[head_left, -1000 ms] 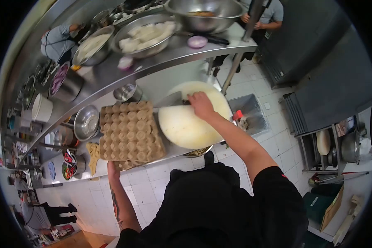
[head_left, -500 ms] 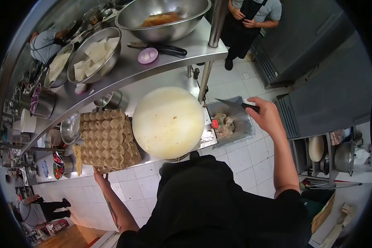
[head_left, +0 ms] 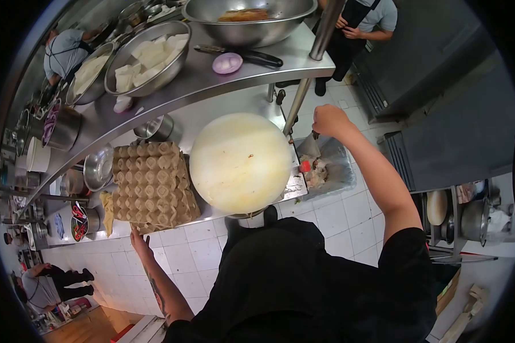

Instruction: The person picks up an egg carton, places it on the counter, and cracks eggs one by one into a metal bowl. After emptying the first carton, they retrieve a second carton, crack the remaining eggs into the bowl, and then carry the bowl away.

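Observation:
My right hand (head_left: 331,121) is closed around the dark handle of a knife (head_left: 312,147), whose blade points down over a clear plastic bin (head_left: 346,171) holding pale food scraps. My left hand (head_left: 140,244) is by the near left corner of the stacked cardboard egg trays (head_left: 154,186). Its fingers reach up to the trays' edge and the thumb stands apart; the fingertips are partly hidden. Between my hands lies a thick round white cutting board (head_left: 240,163) with a few small specks on it. A small red object (head_left: 305,166) sits at the table's right end.
Above the table runs a steel shelf (head_left: 223,83) with a post (head_left: 297,106) near the bin. It bears large steel bowls (head_left: 257,31), a black-handled tool (head_left: 260,58) and a purple onion half (head_left: 227,63). A co-worker (head_left: 363,31) stands beyond the post; others are at left.
My right hand has moved up and left, and the knife has swung from pointing left to pointing down over the bin. My left hand stays by the egg trays. The view has shifted slightly.

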